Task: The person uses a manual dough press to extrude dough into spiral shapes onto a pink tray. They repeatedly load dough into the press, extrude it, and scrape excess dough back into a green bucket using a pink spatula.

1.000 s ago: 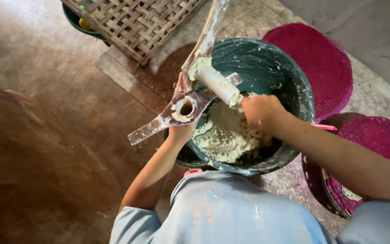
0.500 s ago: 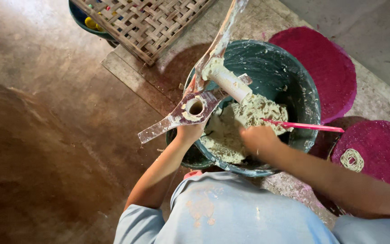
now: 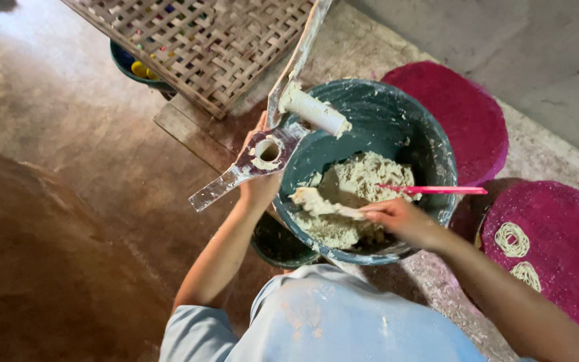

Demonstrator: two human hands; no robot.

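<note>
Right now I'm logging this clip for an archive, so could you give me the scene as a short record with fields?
Left hand: holds a dough-caked metal press with a white cylinder over the bucket rim.
Right hand: lifts a scoop of dough on a small spatula.
Container: dark green round plastic bucket, part full of pale dough.
Nearby: magenta round mats, woven bamboo tray.
</note>
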